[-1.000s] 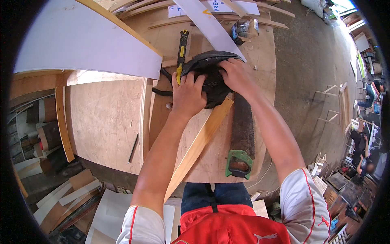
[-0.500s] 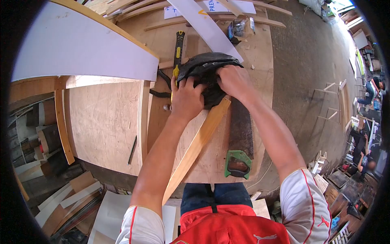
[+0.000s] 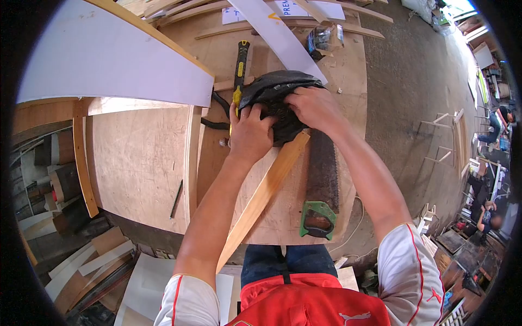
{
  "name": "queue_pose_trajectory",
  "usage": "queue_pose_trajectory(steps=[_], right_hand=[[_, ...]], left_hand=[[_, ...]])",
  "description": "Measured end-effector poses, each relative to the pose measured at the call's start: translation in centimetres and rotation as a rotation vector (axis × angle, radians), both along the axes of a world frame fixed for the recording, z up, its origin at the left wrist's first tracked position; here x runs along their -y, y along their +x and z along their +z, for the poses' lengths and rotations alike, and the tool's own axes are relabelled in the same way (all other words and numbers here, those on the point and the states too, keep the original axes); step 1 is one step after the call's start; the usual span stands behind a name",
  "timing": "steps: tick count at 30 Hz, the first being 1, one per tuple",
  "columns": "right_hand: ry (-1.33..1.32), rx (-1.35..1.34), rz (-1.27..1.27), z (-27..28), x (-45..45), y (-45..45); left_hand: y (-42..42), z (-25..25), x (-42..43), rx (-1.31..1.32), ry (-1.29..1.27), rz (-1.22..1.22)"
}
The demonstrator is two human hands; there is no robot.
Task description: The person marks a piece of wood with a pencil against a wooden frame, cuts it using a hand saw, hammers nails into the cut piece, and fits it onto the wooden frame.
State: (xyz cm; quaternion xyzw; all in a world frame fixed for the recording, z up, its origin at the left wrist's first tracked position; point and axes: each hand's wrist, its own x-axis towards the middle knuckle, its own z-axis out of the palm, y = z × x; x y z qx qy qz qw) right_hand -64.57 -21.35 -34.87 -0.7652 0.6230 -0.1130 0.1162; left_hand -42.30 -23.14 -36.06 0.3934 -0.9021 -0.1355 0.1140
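1. Black bag [image 3: 277, 82] lay on the workbench [image 3: 285, 217], under both hands.
2. Left hand [image 3: 251, 135] rested bent fingers at its opening, apparently steadying it.
3. Right hand [image 3: 316, 110] curled inward; neither grip could be told.

Daylight comes strongest from the far right, where the corner of the workshop [image 3: 458, 7] is burnt to white. My workbench [image 3: 288, 204] receives an even, soft light, with only weak shadows, while a glare lies just below the white panel [image 3: 114, 62]. Inside the black bag [image 3: 283, 81] it is too dark for detail. My left hand [image 3: 252, 133] and right hand [image 3: 315, 110] look sharp. The lens bends the wooden strip [image 3: 84, 168] on the left, and the edges fall to black.
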Motion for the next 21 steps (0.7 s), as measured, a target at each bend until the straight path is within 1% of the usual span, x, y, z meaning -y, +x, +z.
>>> queue_pose_trajectory(steps=[2,5,8,11,13,14,16,17,19,21], right_hand=[[0.106,-0.087,0.026,0.4,0.5,0.2],[0.192,-0.146,0.051,0.9,1.2,0.5],[0.113,-0.118,0.071,-0.5,1.1,0.0],[-0.154,0.263,-0.052,-2.7,0.5,-0.3],[0.104,0.81,-0.349,-1.1,-0.1,0.6],[0.24,1.077,-0.5,0.0,-0.5,1.0],[0.368,1.303,-0.558,2.3,-1.3,1.2],[0.431,1.416,-0.585,3.0,-1.7,1.2],[0.455,1.44,-0.585,3.4,-2.4,1.6],[0.474,1.427,-0.568,3.7,-2.9,2.0]], left_hand=[[0.0,0.0,0.0,0.003,-0.002,0.003],[0.0,0.0,0.0,0.004,0.0,0.004],[0.0,-0.2,0.0,-0.019,0.002,0.011],[0.1,-0.1,-0.1,-0.039,-0.003,0.031],[0.1,0.6,-0.2,-0.074,0.014,0.04],[0.1,1.1,-0.4,-0.17,0.029,0.086],[-0.2,2.2,-1.0,-0.364,0.063,0.171],[-0.4,3.0,-1.4,-0.408,0.056,0.192],[-0.8,4.6,-2.1,-0.495,0.038,0.238],[-1.3,5.1,-2.3,-0.561,0.076,0.217]])
